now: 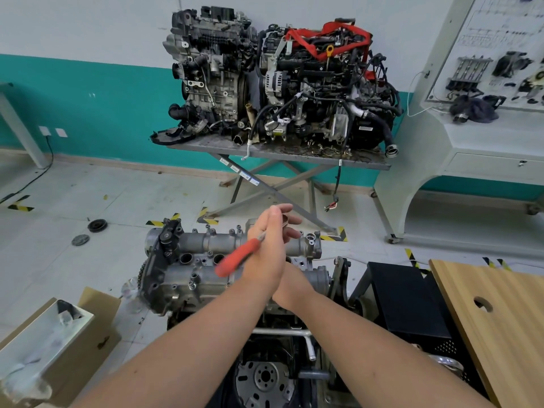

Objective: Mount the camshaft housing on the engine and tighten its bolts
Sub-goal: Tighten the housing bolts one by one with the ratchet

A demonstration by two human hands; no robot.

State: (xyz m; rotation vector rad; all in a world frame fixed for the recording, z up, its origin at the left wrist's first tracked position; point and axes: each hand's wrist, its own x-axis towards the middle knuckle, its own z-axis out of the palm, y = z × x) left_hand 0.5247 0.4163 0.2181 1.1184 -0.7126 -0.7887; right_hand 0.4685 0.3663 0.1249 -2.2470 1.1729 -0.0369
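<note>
- Far left, at eight o'clock: cardboard box (63, 328) on the floor, flaps up, crumpled plastic wrap inside; likely packing parked out of the work zone.
- Centre, just below the middle of the view: camshaft housing (206, 260) already seated on top of the engine (265, 363). Cast grey aluminium, two long rounded humps running left to right, round wells between them, a dark black part and a chain sprocket at its nine o'clock end.
- Along the housing edges: bolts (192, 285) standing proud at several bosses, so probably started but not yet run down; hard to judge each one.
- Over the housing at its one o'clock side: red-handled tool (235, 259), handle angled down toward seven o'clock, metal shank running up between the palms.
- Left hand (266, 251): fingers straight, palm flat against the shank. Grip spread, not wrapped.
- Right hand (290, 231): fingers straight too, pressed flat from the other side. Shank sandwiched between both palms; looks like a rolling action to spin a bolt quickly at low torque.
- Twelve o'clock, well apart: table (368, 164) carrying two other engines.
- Far right, four o'clock: wooden board (500, 313) with a round hole.
</note>
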